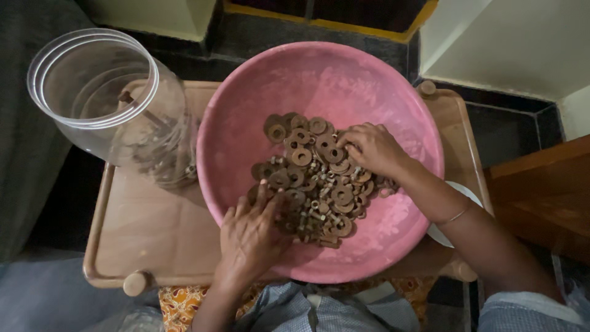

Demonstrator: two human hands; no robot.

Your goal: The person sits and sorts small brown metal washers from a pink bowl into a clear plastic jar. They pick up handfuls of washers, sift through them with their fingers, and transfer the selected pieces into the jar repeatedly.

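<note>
One pink basin sits on one wooden tray table, and one clear plastic jar stands on the tray just left of the basin, with some rusty pieces in its bottom. One heap of rusty washers, nuts and bolts lies in the middle of the basin; the pieces are too many and too overlapped to count. Two hands work in it. The left hand comes over the near rim, palm down, its fingers slightly spread and resting on the near left edge of the heap, so the hardware lies just beyond and under the fingertips. The right hand reaches in from the right, its fingers curled and drawn together on top of the heap's far right part; whether they pinch a piece cannot be told. A thin bangle circles the right wrist. One white round object shows partly under the right forearm.
</note>
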